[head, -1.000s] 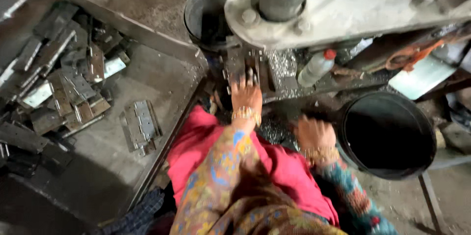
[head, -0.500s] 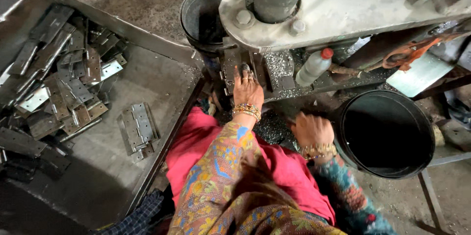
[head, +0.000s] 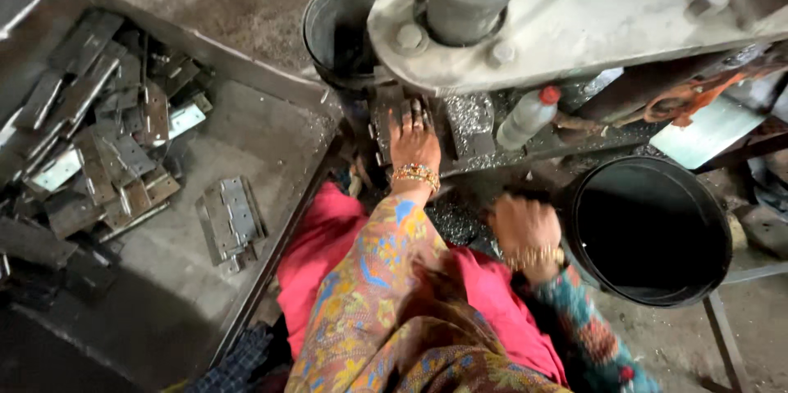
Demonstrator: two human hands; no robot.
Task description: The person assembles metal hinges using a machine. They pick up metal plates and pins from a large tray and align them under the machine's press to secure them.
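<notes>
We are looking down at a grey press machine [head: 574, 15] that fills the upper right of the frame, its heavy head overhanging the bed where the work lies. Over the last second our left hand [head: 414, 143] has slid forward and up, from the near edge of the bed to lie flat on the dark metal plate [head: 386, 118] under the head, fingers spread and pressing it, closed round nothing. We judge the plate is being seated in place.

Our right hand [head: 525, 229] has barely moved, low and right of centre beside the black bucket [head: 648, 229]; it looks loosely curled, but whether that grip holds anything we cannot tell.

Room is tight: the press head hangs just above the left fingers, a plastic bottle [head: 528, 116] stands close to their right, and a second dark bucket [head: 341, 28] sits just beyond the plate. The open space lies left, in the sheet-metal tray [head: 246, 114], whose raised edge runs diagonally by our knee; hinge pieces [head: 231, 217] lie mid-tray and a scrap pile [head: 90, 139] crowds the upper left.
</notes>
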